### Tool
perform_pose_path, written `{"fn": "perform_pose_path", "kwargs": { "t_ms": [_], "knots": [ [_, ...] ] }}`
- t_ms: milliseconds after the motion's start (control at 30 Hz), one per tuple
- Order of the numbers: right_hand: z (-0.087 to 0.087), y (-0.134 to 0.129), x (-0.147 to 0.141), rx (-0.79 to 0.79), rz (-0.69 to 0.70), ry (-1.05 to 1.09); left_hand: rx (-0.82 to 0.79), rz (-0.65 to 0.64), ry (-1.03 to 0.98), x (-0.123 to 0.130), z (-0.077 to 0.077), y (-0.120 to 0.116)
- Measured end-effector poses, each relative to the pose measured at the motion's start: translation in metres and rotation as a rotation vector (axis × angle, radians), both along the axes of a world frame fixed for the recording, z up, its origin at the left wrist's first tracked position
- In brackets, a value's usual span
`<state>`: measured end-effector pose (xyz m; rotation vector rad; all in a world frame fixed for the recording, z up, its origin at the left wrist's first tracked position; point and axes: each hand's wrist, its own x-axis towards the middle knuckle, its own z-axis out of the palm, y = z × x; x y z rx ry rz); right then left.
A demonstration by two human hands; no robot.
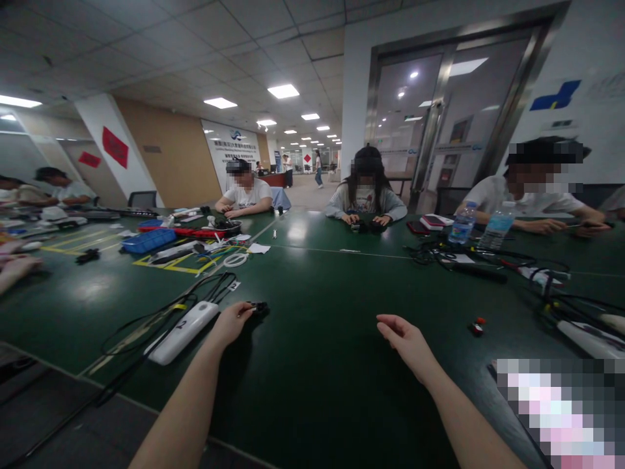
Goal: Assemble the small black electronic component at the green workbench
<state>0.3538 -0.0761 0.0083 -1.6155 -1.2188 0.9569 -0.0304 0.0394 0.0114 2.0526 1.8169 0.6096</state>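
Observation:
My left hand point(230, 326) is closed in a pinch at a small black object point(260, 309), just above or on the green table point(312, 391). The object's kind is too small and dark to make out. Held over the tabletop further right, my right hand point(403, 339) has its fingers stretched out and nothing in it. Beside my left wrist lies a white power strip point(183, 332) marked "2", with black cables around it. To the right of my right hand sits a small black and red item point(477, 326).
A blue tray point(148, 240) and tangled wires point(215, 254) are at the left. Two plastic bottles point(461, 223) stand at the right near black cables point(532, 264). A device with a pixelated screen point(561, 410) lies at the near right. Several people sit around the table.

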Motion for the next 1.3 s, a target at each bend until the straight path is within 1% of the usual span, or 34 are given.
{"fn": "perform_pose_path", "kwargs": {
  "t_ms": [133, 233, 367, 567, 833, 1100, 1300],
  "knots": [
    [-0.007, 0.003, 0.002, 0.016, 0.005, -0.003, 0.019, -0.005, 0.034, 0.002, 0.0, 0.0],
    [-0.008, 0.004, 0.003, 0.012, 0.001, -0.005, 0.046, 0.002, 0.056, 0.002, -0.002, 0.001],
    [-0.003, 0.002, 0.002, -0.003, -0.008, -0.003, 0.053, 0.012, 0.081, 0.002, -0.003, 0.002],
    [0.003, 0.0, -0.001, -0.032, -0.014, -0.018, 0.04, 0.052, 0.116, 0.005, 0.002, -0.001],
    [-0.004, 0.003, 0.004, -0.041, -0.001, -0.02, 0.046, 0.041, 0.096, 0.004, -0.002, 0.002],
    [0.0, 0.002, 0.0, -0.036, -0.014, -0.015, 0.063, 0.045, 0.053, 0.004, -0.007, 0.004],
    [-0.001, 0.002, 0.001, -0.035, -0.011, -0.018, 0.074, 0.028, -0.028, 0.003, -0.009, 0.004]
  ]
}}
